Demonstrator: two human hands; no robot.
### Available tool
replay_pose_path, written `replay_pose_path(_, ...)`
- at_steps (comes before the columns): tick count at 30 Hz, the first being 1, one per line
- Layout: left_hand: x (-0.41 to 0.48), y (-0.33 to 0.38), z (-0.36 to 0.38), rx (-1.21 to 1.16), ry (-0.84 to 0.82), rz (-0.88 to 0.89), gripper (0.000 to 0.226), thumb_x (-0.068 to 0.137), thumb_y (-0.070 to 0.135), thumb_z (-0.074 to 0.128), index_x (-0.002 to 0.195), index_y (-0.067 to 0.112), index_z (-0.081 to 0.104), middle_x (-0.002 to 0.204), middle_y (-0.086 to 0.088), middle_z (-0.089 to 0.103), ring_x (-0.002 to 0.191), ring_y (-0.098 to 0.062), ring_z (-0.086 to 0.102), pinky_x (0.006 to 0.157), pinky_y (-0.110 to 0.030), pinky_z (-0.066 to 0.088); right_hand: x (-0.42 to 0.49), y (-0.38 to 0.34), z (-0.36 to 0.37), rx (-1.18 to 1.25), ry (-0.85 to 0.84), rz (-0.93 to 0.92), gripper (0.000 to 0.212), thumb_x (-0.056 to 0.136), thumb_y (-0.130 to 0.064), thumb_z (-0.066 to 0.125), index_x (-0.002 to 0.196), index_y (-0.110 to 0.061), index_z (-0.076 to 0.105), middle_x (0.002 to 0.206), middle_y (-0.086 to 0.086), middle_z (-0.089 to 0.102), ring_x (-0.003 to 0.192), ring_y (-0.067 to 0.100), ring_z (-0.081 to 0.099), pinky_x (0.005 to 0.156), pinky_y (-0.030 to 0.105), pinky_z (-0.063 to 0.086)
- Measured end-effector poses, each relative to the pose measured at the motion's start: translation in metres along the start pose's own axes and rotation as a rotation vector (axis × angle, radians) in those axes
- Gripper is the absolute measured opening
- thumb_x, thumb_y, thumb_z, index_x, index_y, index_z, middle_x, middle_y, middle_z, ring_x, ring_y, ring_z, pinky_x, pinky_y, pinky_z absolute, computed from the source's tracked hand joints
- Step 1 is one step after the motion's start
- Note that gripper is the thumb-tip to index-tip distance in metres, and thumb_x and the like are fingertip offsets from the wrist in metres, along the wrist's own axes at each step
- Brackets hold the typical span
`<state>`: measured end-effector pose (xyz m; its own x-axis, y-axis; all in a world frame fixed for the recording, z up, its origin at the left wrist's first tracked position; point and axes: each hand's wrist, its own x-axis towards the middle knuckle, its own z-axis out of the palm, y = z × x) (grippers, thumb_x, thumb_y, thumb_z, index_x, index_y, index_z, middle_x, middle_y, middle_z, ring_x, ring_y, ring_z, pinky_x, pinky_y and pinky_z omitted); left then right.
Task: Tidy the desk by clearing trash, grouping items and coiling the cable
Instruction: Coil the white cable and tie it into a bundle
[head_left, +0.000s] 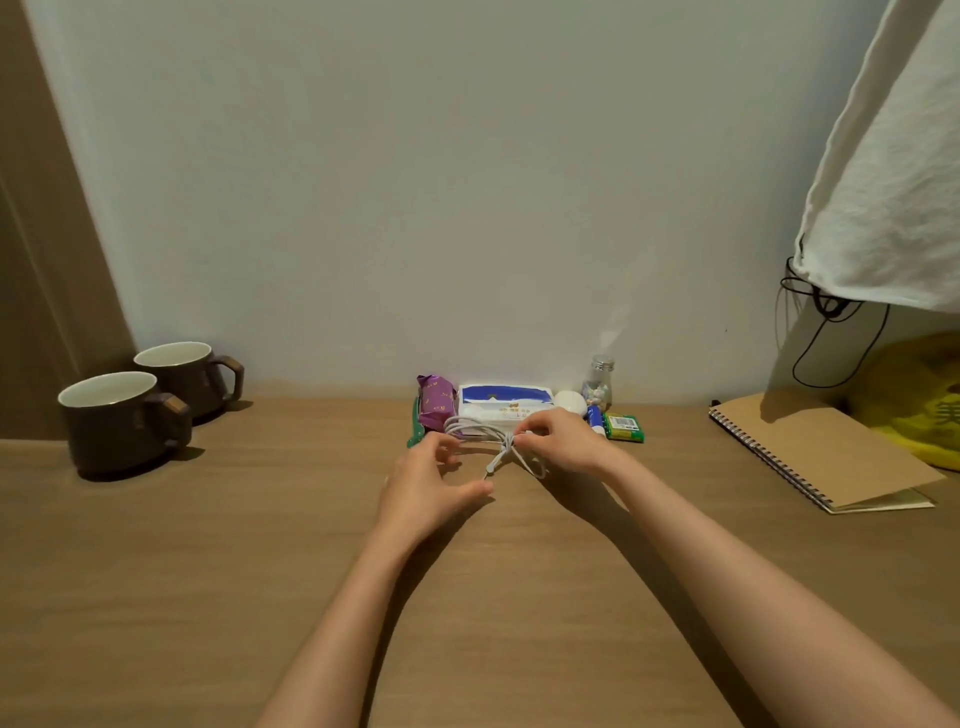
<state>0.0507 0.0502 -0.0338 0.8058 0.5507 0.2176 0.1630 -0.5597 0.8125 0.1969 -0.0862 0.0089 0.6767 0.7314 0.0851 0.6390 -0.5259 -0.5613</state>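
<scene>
A white cable (475, 431) lies looped on the wooden desk (208, 571), cinched at a knot with two loose ends trailing toward me. My right hand (561, 439) pinches the cable at the knot. My left hand (434, 486) hovers just left of it with fingers spread and nothing in it. Behind the cable, against the wall, sit a purple packet (435, 402), a white and blue tissue pack (501, 402), a white round object (570, 401), a small glass bottle (600, 382), a blue tube (595, 420) and a green battery pack (625, 427).
Two dark mugs (124, 421) stand at the far left by the wall. A brown spiral notebook (821, 449) lies at the right, with a yellow bag (919, 400) behind it. White cloth (893, 156) and black cords (826, 332) hang at upper right.
</scene>
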Motion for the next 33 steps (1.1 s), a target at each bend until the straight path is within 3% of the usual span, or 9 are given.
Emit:
replay_pose_path(3,0.002,0.002,0.011,0.219,0.082,0.05,0.055,0.061,0.055,0.078,0.108,0.033,0.059,0.097,0.016,0.067,0.096,-0.003,0.061,0.088,-0.034,0.047,0.003,0.005,0.001,-0.061,-0.011,0.0,0.025,0.095,-0.029,0.056,0.112,-0.017,0.069,0.113,0.005,0.067,0.1,0.017,0.059,0.083,0.028,0.051)
replay_pose_path(7,0.009,0.006,0.024,0.285,0.159,0.122,0.043,0.066,0.055,0.073,0.101,0.035,0.062,0.093,0.015,0.064,0.094,-0.01,0.058,0.082,-0.034,0.047,0.005,0.008,0.002,-0.218,0.097,-0.027,0.022,0.089,-0.034,0.062,0.108,-0.03,0.071,0.114,-0.001,0.068,0.099,0.014,0.059,0.079,0.032,0.056)
replay_pose_path(12,0.02,0.006,0.032,0.387,0.207,0.281,0.043,0.078,0.046,0.067,0.118,0.032,0.057,0.117,0.008,0.051,0.109,-0.016,0.042,0.084,-0.028,0.036,-0.006,0.015,0.002,-0.32,0.137,-0.062,0.042,0.078,-0.052,0.069,0.117,-0.035,0.065,0.118,-0.001,0.061,0.114,0.018,0.045,0.087,0.038,0.047)
replay_pose_path(15,0.026,0.005,0.033,0.46,0.144,0.351,0.039,0.086,0.044,0.06,0.124,0.036,0.057,0.126,0.011,0.05,0.113,-0.014,0.039,0.084,-0.027,0.032,-0.01,0.025,0.006,-0.307,0.152,-0.085,0.042,0.08,-0.046,0.07,0.119,-0.034,0.064,0.117,-0.003,0.064,0.113,0.016,0.05,0.089,0.038,0.05)
replay_pose_path(18,0.031,0.007,0.033,0.503,0.152,0.376,0.029,0.089,0.042,0.056,0.117,0.038,0.065,0.123,0.012,0.058,0.109,-0.015,0.044,0.081,-0.03,0.035,-0.01,0.037,0.009,-0.276,0.222,-0.104,0.039,0.082,-0.039,0.069,0.121,-0.036,0.064,0.115,-0.003,0.066,0.109,0.015,0.055,0.086,0.036,0.052)
replay_pose_path(23,0.039,0.009,0.035,0.571,0.185,0.386,0.022,0.085,0.044,0.062,0.105,0.04,0.071,0.116,0.012,0.062,0.103,-0.018,0.047,0.076,-0.031,0.034,-0.008,0.043,0.012,-0.296,0.304,-0.169,0.034,0.087,-0.031,0.067,0.12,-0.028,0.066,0.112,-0.004,0.06,0.11,0.015,0.047,0.092,0.032,0.043)
replay_pose_path(29,0.053,0.007,0.039,0.578,0.243,0.382,0.014,0.078,0.04,0.072,0.09,0.035,0.076,0.101,0.012,0.068,0.092,-0.018,0.05,0.071,-0.03,0.028,0.001,0.051,0.017,-0.233,0.362,-0.198,0.029,0.085,-0.023,0.07,0.114,-0.023,0.07,0.103,0.001,0.058,0.101,0.016,0.051,0.084,0.026,0.044)
replay_pose_path(33,0.055,0.007,0.038,0.565,0.246,0.38,0.015,0.077,0.038,0.073,0.091,0.033,0.077,0.102,0.011,0.068,0.093,-0.018,0.05,0.072,-0.031,0.03,0.005,0.054,0.022,-0.193,0.403,-0.2,0.028,0.084,-0.019,0.072,0.111,-0.022,0.072,0.099,0.001,0.06,0.097,0.016,0.052,0.083,0.031,0.049)
